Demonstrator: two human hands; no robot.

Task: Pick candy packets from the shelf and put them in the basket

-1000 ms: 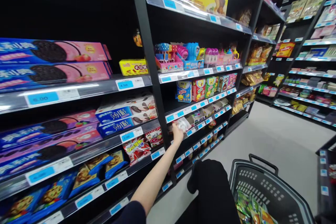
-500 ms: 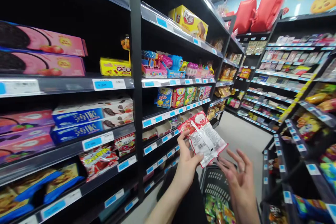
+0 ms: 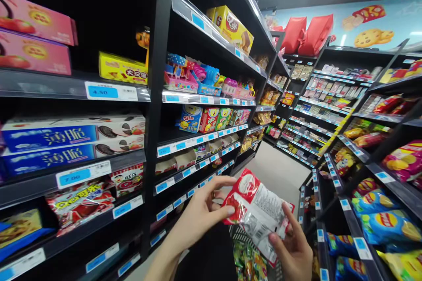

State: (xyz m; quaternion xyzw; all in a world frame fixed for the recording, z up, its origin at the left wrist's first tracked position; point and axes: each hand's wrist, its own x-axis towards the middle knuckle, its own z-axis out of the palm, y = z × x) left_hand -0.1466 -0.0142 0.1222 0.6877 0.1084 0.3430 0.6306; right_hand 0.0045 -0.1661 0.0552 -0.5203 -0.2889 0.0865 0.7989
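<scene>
Shop aisle: black metal shelving (image 3: 154, 96) with blue price tags on the left, facing racks of crisp bags (image 3: 379, 224) on the right, pale floor (image 3: 273, 171) open between them to the far end. Dark mesh shopping basket (image 3: 237, 232), low centre, holds green packets (image 3: 247, 263). Red-and-white crinkled plastic snack packet (image 3: 255, 210) above the basket, pinched by left hand (image 3: 198, 215) at its top corner, right hand (image 3: 293, 250) gripping its lower edge.

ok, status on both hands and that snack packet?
Left hand grips red-and-white snack packet at its left edge. Right hand pinches its lower right corner. Packet held above the basket, nothing in the way.
</scene>
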